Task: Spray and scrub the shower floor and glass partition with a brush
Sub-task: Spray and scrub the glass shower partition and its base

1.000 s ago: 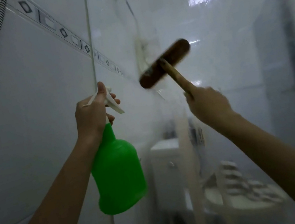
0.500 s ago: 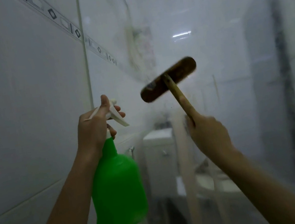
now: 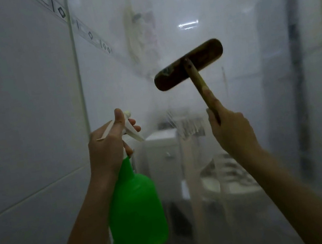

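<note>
Left hand (image 3: 107, 148) grips green spray bottle (image 3: 136, 217), lower centre | right hand (image 3: 232, 131) wrapped around brush (image 3: 189, 65) handle, head against glass partition (image 3: 245, 86), centre frame | tiled wall (image 3: 14, 103) at left

text: none legible | labels: none | tile border (image 3: 85, 31): patterns only, no letters

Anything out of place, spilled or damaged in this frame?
Nothing stands out. The left hand grips the green plastic spray bottle upright; the right hand holds the wooden-handled scrubbing brush, its head tilted, before the hazy glass partition. Pale streaks down the glass below look like spray runoff.
</note>
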### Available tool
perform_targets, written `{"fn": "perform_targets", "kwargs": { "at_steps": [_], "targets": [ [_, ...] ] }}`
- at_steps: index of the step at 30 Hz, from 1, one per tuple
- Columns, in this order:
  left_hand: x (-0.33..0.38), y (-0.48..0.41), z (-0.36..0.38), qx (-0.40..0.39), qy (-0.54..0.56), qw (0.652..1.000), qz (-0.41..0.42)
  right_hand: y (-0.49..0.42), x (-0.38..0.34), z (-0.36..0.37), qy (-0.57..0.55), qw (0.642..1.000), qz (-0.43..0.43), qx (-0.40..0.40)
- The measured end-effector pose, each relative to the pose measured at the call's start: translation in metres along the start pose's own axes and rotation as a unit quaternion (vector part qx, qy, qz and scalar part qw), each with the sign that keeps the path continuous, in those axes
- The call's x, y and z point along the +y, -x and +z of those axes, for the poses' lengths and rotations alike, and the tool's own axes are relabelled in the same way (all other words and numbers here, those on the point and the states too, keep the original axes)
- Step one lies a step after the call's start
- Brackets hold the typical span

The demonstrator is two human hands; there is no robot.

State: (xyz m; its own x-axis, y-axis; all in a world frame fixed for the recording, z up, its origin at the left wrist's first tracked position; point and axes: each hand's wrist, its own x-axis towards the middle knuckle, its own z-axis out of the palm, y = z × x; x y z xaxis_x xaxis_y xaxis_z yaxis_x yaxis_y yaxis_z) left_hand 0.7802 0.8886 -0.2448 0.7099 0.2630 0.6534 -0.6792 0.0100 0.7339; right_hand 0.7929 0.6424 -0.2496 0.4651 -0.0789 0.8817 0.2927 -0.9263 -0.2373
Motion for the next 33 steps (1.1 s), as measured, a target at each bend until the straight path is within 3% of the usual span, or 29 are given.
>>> {"fn": "perform_targets", "kwargs": {
  "at_steps": [3, 8, 15, 18, 22, 28, 30, 33],
  "targets": [
    [-0.002, 0.003, 0.012, -0.011, 0.004, 1.000, 0.007, 0.004, 0.012, -0.003, -0.011, 1.000, 0.014, 0.016],
    [-0.001, 0.015, 0.031, -0.031, 0.025, 0.999, 0.010, 0.142, 0.060, -0.021, -0.030, 0.993, 0.111, -0.007],
    [0.011, 0.031, 0.054, -0.042, 0.046, 0.998, 0.014, -0.023, 0.055, -0.077, -0.005, 0.993, 0.069, 0.093],
    [0.011, 0.038, 0.061, -0.042, 0.066, 0.997, 0.010, 0.029, 0.069, -0.073, -0.005, 0.996, 0.053, 0.069],
    [0.006, 0.046, 0.069, -0.051, 0.066, 0.996, 0.005, 0.130, 0.080, -0.051, -0.019, 0.995, 0.098, -0.016],
    [-0.004, 0.057, 0.076, -0.046, 0.051, 0.998, -0.014, 0.000, 0.071, -0.073, -0.022, 0.997, 0.027, 0.067],
    [-0.008, 0.060, 0.075, -0.049, 0.045, 0.998, -0.011, 0.015, 0.078, -0.072, -0.013, 0.997, 0.034, 0.061],
    [-0.018, 0.065, 0.071, -0.051, 0.035, 0.998, -0.010, 0.119, 0.094, -0.056, -0.012, 0.998, 0.062, 0.019]
  ]
}}
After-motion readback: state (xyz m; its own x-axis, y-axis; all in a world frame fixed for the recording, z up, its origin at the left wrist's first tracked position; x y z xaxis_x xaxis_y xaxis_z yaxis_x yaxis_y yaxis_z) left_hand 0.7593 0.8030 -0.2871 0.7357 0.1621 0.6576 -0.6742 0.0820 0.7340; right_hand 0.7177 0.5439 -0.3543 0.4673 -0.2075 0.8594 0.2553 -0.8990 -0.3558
